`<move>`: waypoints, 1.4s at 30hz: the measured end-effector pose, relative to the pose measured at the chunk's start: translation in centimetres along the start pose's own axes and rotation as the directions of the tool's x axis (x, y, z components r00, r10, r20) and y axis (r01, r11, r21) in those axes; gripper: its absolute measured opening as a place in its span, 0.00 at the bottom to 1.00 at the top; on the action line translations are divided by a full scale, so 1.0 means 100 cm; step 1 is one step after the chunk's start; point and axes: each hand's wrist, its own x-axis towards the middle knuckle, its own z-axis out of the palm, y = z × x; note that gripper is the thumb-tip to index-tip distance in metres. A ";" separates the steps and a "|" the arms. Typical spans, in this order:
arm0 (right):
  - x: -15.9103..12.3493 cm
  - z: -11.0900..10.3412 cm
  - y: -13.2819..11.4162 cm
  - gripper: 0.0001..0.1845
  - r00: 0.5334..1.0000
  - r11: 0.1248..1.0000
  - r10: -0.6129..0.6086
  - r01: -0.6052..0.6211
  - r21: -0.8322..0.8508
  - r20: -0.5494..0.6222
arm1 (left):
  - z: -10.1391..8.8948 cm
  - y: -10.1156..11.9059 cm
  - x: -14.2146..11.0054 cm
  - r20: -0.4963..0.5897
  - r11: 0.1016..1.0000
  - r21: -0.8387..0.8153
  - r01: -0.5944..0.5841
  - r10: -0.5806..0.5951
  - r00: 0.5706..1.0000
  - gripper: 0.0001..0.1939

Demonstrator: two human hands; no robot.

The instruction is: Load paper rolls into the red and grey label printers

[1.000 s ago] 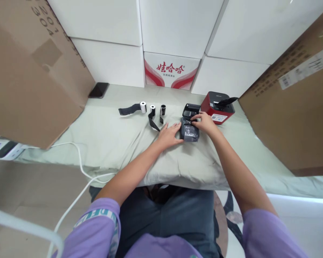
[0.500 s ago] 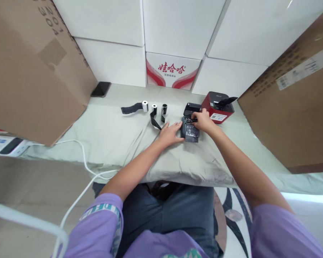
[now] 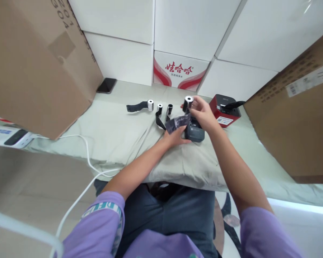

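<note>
My right hand pinches a small paper roll with a white end and dark outside. It holds the roll in the air above a compact dark printer lying on the covered surface. From the roll a loose dark strip slants down to the left. My left hand grips the printer's left side, its fingertips partly hidden by the strip. To the left stand three similar rolls: one roll with its strip stretched left, a middle roll and a third roll.
A red and black box-shaped device with a dark strip on top stands right of the printer. A phone lies at the back left. Cardboard boxes flank both sides, with white cartons behind. White cables run at the left front.
My right hand has lifted the paper roll up out of the printer, and its strip now trails leftward over my left hand. The left hand stays beside the printer.
</note>
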 end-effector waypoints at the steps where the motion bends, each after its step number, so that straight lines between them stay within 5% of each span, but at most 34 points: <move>1: 0.005 0.016 -0.004 0.20 1.000 1.000 -0.011 0.011 0.005 0.025 | 0.002 -0.001 0.000 -0.019 1.000 0.000 -0.016 0.016 1.000 0.49; 5: 0.024 0.082 -0.017 0.23 0.983 0.977 -0.128 0.148 -0.155 0.130 | 0.008 -0.005 -0.005 -0.032 1.000 0.004 -0.025 0.025 0.999 0.41; 8: 0.036 0.128 -0.019 0.18 0.935 0.877 -0.206 0.306 -0.369 0.287 | 0.008 -0.010 -0.005 0.026 0.999 -0.007 -0.032 0.032 0.999 0.35; 14: 0.044 0.176 -0.014 0.16 0.904 0.632 -0.011 0.337 -0.698 0.427 | 0.002 -0.013 0.002 0.164 1.000 0.008 -0.011 0.009 0.986 0.40; 18: 0.051 0.153 -0.013 0.20 0.911 0.634 -0.025 0.333 -0.698 0.411 | -0.001 -0.006 -0.002 0.102 1.000 -0.008 -0.013 0.014 0.995 0.34; 23: 0.068 0.084 0.023 0.29 0.995 0.610 0.033 0.050 -0.790 0.089 | -0.008 0.006 -0.005 0.055 1.000 0.015 0.012 -0.013 0.998 0.41; 26: 0.067 0.054 0.052 0.31 0.979 0.606 0.139 0.035 -0.795 0.150 | -0.011 0.009 -0.004 0.029 1.000 0.028 0.014 -0.014 0.999 0.46; 29: 0.055 0.041 0.064 0.25 0.980 0.732 0.057 0.088 -0.676 0.190 | -0.012 0.009 -0.005 0.021 0.999 0.044 0.007 -0.007 1.000 0.44; 34: 0.017 0.028 0.049 0.21 0.984 0.891 -0.177 0.166 -0.423 0.013 | -0.013 0.008 -0.007 -0.002 0.998 0.062 0.007 -0.006 1.000 0.42; 42: -0.056 -0.006 0.010 0.22 0.945 0.971 -0.133 0.064 -0.232 -0.297 | -0.012 0.009 -0.006 0.044 0.999 0.031 0.027 -0.028 0.999 0.45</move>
